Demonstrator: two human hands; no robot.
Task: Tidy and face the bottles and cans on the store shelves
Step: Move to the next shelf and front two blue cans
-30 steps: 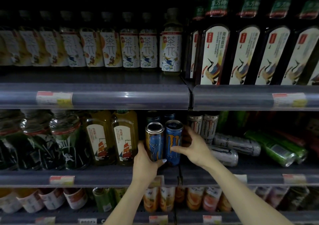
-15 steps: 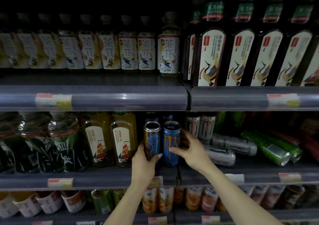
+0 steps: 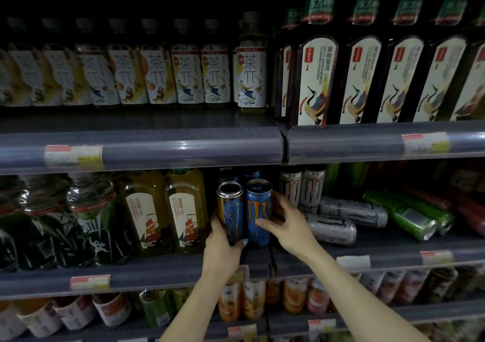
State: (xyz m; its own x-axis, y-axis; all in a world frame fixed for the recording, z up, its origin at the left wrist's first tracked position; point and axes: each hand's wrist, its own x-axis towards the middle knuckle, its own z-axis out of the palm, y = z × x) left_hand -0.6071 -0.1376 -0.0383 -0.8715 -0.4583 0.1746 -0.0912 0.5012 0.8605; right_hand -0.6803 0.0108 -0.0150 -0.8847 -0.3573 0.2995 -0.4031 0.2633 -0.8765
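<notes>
Two blue energy-drink cans stand side by side at the front of the middle shelf [image 3: 157, 271]. My left hand [image 3: 223, 247] grips the left blue can [image 3: 231, 213] from below; its print looks upside down. My right hand [image 3: 286, 223] wraps the right blue can [image 3: 258, 208], thumb across its front, logo facing out. Two more dark cans stand behind them. Right of my hand, two white cans [image 3: 301, 187] stand upright and two white cans [image 3: 341, 218] lie on their sides, with green cans [image 3: 404, 215] lying beyond.
Yellow tea bottles [image 3: 168, 210] and dark bottles [image 3: 86, 223] stand left of the cans. The top shelf holds white-labelled tea bottles [image 3: 189, 76] and tall dark bottles [image 3: 362, 79]. Small bottles and orange cans [image 3: 252, 299] fill the shelf below.
Both hands stay on the two blue cans, which have barely shifted. The view has tilted slightly, so the shelves sit a little lower in frame.
</notes>
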